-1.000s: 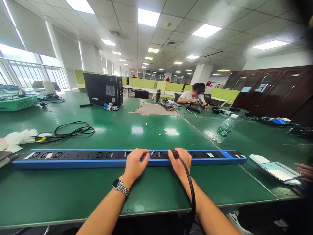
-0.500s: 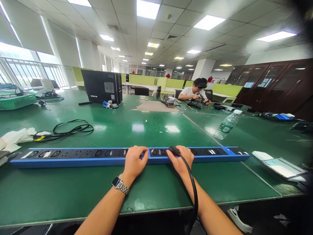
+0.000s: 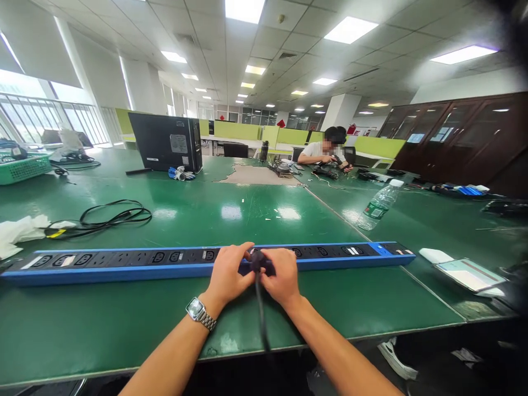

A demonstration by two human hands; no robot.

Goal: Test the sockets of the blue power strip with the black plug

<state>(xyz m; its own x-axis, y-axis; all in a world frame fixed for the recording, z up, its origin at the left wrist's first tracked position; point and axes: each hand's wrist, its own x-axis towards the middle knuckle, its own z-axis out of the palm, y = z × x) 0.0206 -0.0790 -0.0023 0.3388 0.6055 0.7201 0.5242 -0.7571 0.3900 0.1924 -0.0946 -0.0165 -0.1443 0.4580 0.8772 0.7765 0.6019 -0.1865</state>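
A long blue power strip (image 3: pixel 124 271) with a black face of several sockets lies across the green table in front of me. My left hand (image 3: pixel 231 272), with a watch (image 3: pixel 195 309) on its wrist, is closed around the strip's middle, thumb on the near side. Beside it, my right hand (image 3: pixel 283 275) pinches a black power plug (image 3: pixel 258 258) over the strip. The plug's cord (image 3: pixel 261 313) hangs over the table's front edge. Both hands nearly meet around the plug, which hides whether its pins sit in a socket.
A coiled black cable (image 3: pixel 111 214) lies left, near crumpled white paper (image 3: pixel 20 234). Behind stand a computer case (image 3: pixel 160 143) and a green basket (image 3: pixel 25 169). To the right are a tilted water bottle (image 3: pixel 377 208) and a tablet-like device (image 3: pixel 470 273). A person (image 3: pixel 317 154) sits across the table.
My right hand has moved left with the plug, up against my left hand. The cord now hangs down between my forearms instead of lying over the right one. The view has shifted slightly.
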